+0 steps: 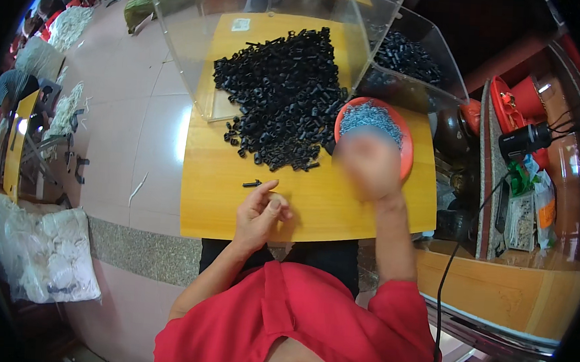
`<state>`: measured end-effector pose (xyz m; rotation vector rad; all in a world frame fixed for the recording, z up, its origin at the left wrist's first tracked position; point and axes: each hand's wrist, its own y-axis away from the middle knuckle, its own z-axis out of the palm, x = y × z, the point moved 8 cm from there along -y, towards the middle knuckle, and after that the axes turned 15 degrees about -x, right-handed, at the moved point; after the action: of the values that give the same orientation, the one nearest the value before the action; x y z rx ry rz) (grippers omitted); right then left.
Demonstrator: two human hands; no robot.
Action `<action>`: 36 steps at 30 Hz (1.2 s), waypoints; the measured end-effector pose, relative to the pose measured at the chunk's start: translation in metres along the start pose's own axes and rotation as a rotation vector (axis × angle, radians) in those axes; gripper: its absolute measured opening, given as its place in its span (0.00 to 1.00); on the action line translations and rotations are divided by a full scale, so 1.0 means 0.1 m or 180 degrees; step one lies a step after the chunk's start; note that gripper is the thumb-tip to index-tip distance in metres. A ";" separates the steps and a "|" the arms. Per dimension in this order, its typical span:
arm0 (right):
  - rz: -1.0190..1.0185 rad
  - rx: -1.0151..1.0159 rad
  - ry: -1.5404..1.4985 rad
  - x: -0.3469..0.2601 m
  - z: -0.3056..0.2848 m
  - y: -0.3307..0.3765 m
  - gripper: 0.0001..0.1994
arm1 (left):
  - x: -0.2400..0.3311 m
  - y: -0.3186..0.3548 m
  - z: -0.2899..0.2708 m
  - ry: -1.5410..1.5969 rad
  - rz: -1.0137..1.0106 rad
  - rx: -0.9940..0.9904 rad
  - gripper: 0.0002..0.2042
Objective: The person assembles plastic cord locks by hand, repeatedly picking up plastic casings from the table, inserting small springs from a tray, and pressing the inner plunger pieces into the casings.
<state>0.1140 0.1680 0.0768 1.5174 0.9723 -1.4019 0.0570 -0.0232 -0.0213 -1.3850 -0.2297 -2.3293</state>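
Resting on the wooden table [315, 209]: left hand [259, 212], fingers curled, thumb and forefinger pinched together — whether on a part, cannot tell. Right hand [369, 164] raised at the orange bowl [406, 155] of small grey metal bits, blurred; finger state unreadable. One loose black plastic part [252, 183] just beyond the left hand. One heap of black parts [282, 94] — uncountable. Two clear bins [192, 36].

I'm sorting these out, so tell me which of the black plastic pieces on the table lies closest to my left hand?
The lone black piece lying apart from the big pile, just above the left hand fingertips on bare wood.
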 end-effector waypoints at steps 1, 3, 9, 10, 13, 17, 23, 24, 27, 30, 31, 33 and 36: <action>-0.0548 0.0200 -0.0215 -0.22 -0.27 -0.06 0.03 | -0.02 -0.01 -0.02 0.0155 -0.0047 0.0040 0.17; -0.1265 0.0653 -0.0614 -0.58 -0.80 -0.17 0.09 | -0.01 -0.02 0.00 0.0288 0.0023 -0.0019 0.16; -0.0643 0.1424 0.0301 -0.43 -1.46 -0.11 0.12 | -0.05 -0.03 -0.02 0.0345 -0.0071 0.0055 0.15; -0.0418 0.1568 0.0922 -0.34 -1.46 -0.02 0.12 | -0.04 -0.03 -0.02 0.0334 -0.0094 0.0031 0.15; 0.0311 0.1512 0.2968 -0.08 -1.39 0.22 0.12 | -0.05 -0.04 -0.01 0.0377 -0.0129 -0.0077 0.15; 0.0541 0.1133 0.4072 0.08 -1.19 0.36 0.14 | -0.06 -0.02 -0.02 0.0350 -0.0188 -0.0064 0.15; 0.0141 0.0903 0.4152 0.15 -0.93 0.30 0.19 | -0.01 -0.01 -0.01 0.0363 -0.0248 0.0072 0.15; 0.0138 0.0954 0.4154 0.13 -0.95 0.32 0.21 | 0.01 -0.02 0.02 0.0313 -0.0259 -0.0044 0.14; 0.0198 0.0981 0.4092 0.11 -0.87 0.28 0.23 | 0.27 0.00 0.05 -0.0320 0.0023 -0.0149 0.12; 0.0251 0.0988 0.4070 0.19 -0.94 0.26 0.22 | 0.61 -0.06 -0.26 -0.1637 0.0210 0.0435 0.10; 0.0216 0.0978 0.4063 0.22 -0.98 0.26 0.21 | 0.78 -0.09 -0.37 -0.2448 0.0341 0.0747 0.10; 0.0322 0.1032 0.4045 0.25 -1.03 0.26 0.21 | 1.00 -0.22 -0.56 -0.3513 0.0400 0.1005 0.12; 0.0294 0.1067 0.3985 0.24 -1.04 0.28 0.19 | 1.07 -0.39 -0.78 -0.3717 0.0343 0.1175 0.15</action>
<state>0.1782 0.2556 0.0578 2.7293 1.3451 -0.4142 -0.0667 -0.0437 0.0366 -2.2642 -0.8203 -1.0501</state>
